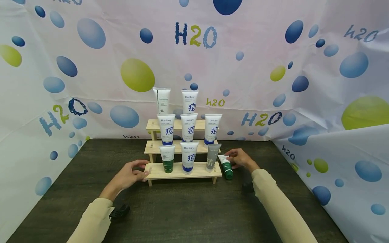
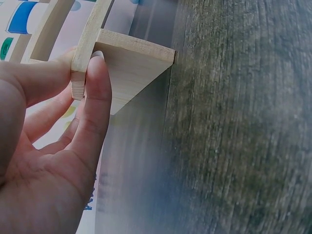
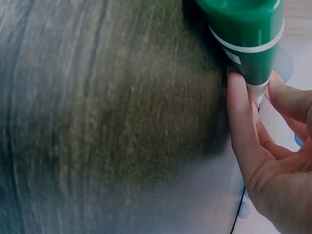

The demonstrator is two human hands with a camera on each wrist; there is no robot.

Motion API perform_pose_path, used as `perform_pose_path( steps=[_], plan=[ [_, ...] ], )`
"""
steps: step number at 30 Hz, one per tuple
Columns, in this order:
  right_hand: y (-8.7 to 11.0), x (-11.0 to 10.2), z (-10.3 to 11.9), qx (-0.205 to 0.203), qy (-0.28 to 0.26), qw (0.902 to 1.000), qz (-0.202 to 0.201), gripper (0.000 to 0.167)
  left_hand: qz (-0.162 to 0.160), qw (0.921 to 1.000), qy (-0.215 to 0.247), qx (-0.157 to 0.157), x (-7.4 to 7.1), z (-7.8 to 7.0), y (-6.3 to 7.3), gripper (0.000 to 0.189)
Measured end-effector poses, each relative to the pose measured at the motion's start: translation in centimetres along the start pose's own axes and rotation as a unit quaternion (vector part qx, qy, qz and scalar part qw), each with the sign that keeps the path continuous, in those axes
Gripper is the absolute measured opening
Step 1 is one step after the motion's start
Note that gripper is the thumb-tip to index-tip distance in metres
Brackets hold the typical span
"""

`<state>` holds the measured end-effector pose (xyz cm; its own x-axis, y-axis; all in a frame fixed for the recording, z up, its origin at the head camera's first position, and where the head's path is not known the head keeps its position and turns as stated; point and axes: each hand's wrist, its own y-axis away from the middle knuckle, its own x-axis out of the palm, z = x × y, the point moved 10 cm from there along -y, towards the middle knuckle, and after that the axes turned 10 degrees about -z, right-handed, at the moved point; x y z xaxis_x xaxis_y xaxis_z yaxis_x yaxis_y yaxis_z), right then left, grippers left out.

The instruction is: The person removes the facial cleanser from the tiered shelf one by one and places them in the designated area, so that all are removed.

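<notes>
A three-tier wooden display stand (image 1: 185,171) stands on the dark table, with squeeze tubes on every tier. My left hand (image 1: 129,175) pinches the left end of its lowest board between thumb and fingers, and the left wrist view shows the board's end (image 2: 90,53) in that grip. Beside the stand's right end, my right hand (image 1: 240,159) holds a green and white tube (image 1: 226,167) by its white crimped end. The tube slants, its green cap (image 3: 241,14) pointing toward the front. Thumb and fingers lie on either side of it in the right wrist view.
The lowest tier holds a green and white tube (image 1: 167,158), a blue and white tube (image 1: 189,157) and a grey tube (image 1: 212,157). Three blue and white tubes stand on the middle tier, two white ones on top. A bubble-patterned H2O sheet (image 1: 237,77) hangs behind the table (image 1: 182,212).
</notes>
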<state>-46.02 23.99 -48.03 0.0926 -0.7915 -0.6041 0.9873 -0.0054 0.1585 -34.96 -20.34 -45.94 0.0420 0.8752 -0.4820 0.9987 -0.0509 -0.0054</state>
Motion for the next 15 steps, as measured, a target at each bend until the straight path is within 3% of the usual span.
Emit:
perform_pose_path(
  steps=[15],
  plan=[
    [0.15, 0.00, 0.19, -0.007, 0.002, 1.0000, 0.004, 0.032, 0.001, 1.0000, 0.007, 0.001, 0.04, 0.04, -0.02, 0.057]
  ],
)
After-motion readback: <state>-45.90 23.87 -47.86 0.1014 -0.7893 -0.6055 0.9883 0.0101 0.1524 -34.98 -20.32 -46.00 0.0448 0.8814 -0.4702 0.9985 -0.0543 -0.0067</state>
